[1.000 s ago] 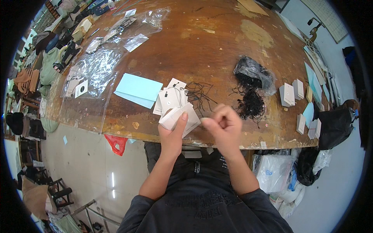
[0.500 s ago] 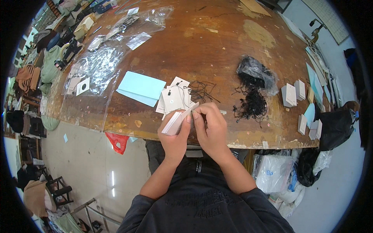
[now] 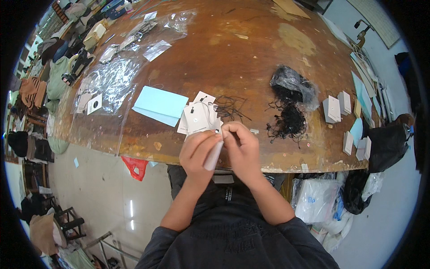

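A small white card tag [image 3: 213,155] sits pinched between both hands just over the near edge of the bench [image 3: 251,67]. It looks light, thin and fairly stiff, easily creased, so it is best held by its edges. The left hand [image 3: 197,154] has its fingers pressed on the tag's lower part; the right hand [image 3: 242,150] has its fingers closed at the tag's top, seemingly on a thin black string, too fine to be sure.

Just beyond lie a loose pile of white tags [image 3: 199,117], a pale blue sheet [image 3: 159,105], tangled black strings [image 3: 289,121], and to the right small stacks of white cards [image 3: 336,106]. Clear plastic bags [image 3: 112,80] lie left.
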`<action>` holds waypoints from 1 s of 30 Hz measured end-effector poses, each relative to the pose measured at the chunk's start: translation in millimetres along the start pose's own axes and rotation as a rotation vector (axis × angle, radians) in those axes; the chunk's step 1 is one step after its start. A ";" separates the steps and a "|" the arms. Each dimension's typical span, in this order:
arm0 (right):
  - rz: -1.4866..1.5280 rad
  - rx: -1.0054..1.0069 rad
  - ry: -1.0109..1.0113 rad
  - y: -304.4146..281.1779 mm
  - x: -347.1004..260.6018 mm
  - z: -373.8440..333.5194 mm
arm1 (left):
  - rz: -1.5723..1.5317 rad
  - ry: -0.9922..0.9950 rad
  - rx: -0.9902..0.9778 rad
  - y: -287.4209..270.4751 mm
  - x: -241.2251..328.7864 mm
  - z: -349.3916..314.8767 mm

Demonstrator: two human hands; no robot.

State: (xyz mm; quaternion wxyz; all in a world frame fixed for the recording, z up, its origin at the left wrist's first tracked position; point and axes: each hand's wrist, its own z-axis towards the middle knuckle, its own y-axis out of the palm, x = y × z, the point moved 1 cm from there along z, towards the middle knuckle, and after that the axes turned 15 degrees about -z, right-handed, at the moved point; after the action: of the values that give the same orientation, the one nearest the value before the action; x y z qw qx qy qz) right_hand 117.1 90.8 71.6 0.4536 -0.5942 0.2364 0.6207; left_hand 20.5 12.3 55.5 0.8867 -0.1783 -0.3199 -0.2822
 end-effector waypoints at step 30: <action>-0.239 -0.055 -0.200 -56.8 12.7 24.9 | -1.458 -1.327 0.069 45.3 7.0 -17.8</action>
State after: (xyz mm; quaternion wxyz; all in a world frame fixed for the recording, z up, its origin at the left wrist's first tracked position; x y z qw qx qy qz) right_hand 153.4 142.2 78.0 0.5290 -0.5656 0.1007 0.6246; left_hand 61.1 35.9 41.0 0.1409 -0.0338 -0.7921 -0.5929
